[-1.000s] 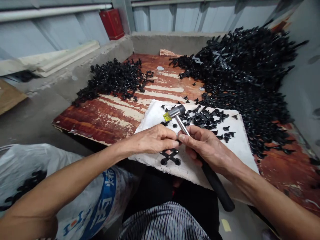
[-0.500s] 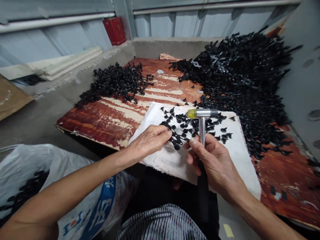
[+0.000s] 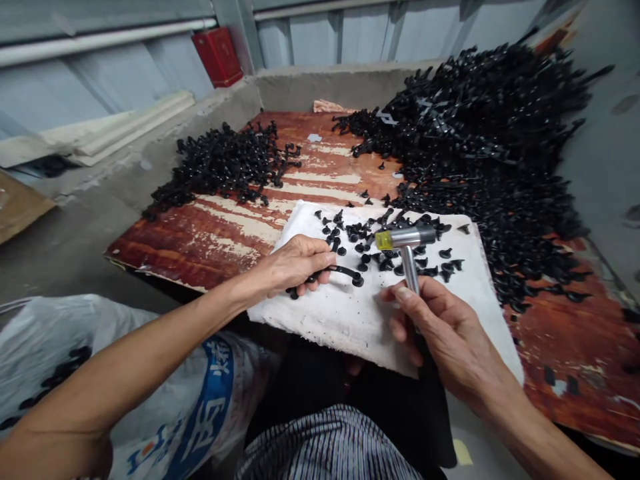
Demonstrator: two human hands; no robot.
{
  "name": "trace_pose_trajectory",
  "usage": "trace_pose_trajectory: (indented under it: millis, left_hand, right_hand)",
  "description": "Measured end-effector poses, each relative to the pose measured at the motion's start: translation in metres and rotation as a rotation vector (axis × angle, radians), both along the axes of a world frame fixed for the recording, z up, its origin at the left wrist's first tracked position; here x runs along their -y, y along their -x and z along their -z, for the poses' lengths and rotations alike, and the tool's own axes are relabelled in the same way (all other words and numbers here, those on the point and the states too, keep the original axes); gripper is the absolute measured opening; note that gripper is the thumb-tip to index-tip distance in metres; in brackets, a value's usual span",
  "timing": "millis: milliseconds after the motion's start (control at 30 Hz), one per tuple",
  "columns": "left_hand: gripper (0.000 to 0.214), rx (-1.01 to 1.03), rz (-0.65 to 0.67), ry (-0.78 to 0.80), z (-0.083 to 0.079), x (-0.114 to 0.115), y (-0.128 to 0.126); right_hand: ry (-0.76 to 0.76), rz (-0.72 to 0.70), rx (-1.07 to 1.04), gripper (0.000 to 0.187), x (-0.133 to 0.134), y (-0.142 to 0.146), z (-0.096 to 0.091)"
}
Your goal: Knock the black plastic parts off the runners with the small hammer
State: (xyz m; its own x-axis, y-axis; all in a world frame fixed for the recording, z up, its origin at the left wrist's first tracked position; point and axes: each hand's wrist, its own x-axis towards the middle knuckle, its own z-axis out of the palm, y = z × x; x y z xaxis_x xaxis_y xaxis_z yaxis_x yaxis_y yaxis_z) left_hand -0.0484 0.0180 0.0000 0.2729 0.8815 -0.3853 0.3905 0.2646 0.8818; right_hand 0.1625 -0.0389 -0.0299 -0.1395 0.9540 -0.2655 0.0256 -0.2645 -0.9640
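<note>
**Left hand [image 3: 295, 267] held a black plastic runner [image 3: 337, 272]; right hand [image 3: 445, 333] gripped a yellow-tipped mallet [image 3: 407, 237].**
The left fingers were curled closed around the runner above a white padded sheet [image 3: 345, 327]. The right fingers wrapped the mallet's steel shaft, its head over loose black moulded parts [image 3: 430, 271] scattered on the sheet. Larger heaps of black parts [image 3: 490, 167] lay on a weathered red-painted board [image 3: 240, 247], with a woven sack [image 3: 45, 360] to the left.
</note>
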Motion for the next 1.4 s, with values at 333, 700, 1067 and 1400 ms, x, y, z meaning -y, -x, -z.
trace_pose_trajectory:
  millis: [333, 700, 1067, 1400]
  left_hand:
    - [0.03, -0.048, 0.036, 0.108, -0.001, -0.013, -0.002]
    - [0.028, -0.077, 0.036, 0.109, 0.001, -0.015, -0.003]
    - [0.027, -0.127, 0.08, 0.082, 0.006, -0.015, 0.0]
    - [0.036, -0.232, 0.119, 0.06, -0.002, -0.019, -0.005]
  right_hand:
    - [0.058, 0.012, -0.1, 0.04, -0.002, -0.007, 0.0]
    - [0.068, -0.02, -0.093, 0.043, -0.002, -0.008, -0.001]
    - [0.063, -0.032, -0.089, 0.041, -0.002, -0.011, 0.0]
    - [-0.006, -0.066, 0.013, 0.037, -0.001, -0.014, 0.001]
